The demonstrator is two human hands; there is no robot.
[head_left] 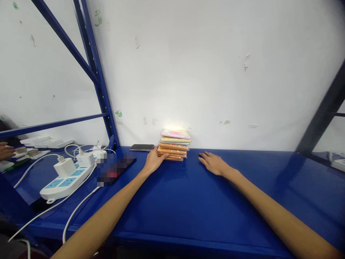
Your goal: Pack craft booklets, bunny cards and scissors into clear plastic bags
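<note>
Against the wall stands a stack of thin packets (pixel 175 145) in clear, shiny wrapping, which look like small notebooks. The upper ones are pale pink and yellow, the lower ones orange with a pattern. My left hand (pixel 155 159) is around the stack's left side, its thumb along the front edges of the lower packets; some of its fingers are hidden behind them. To the right of the stack, apart from it, my right hand (pixel 212 163) lies palm down on the blue tabletop (pixel 188 205), fingers stretched out and holding nothing.
A dark phone (pixel 142 147) lies left of the stack. Further left are a blurred-out dark flat device (pixel 121 169) and a white power strip (pixel 68 180) with chargers and cables. Blue metal posts (pixel 101 82) frame the left side. Another person's hand (pixel 5 151) shows at far left.
</note>
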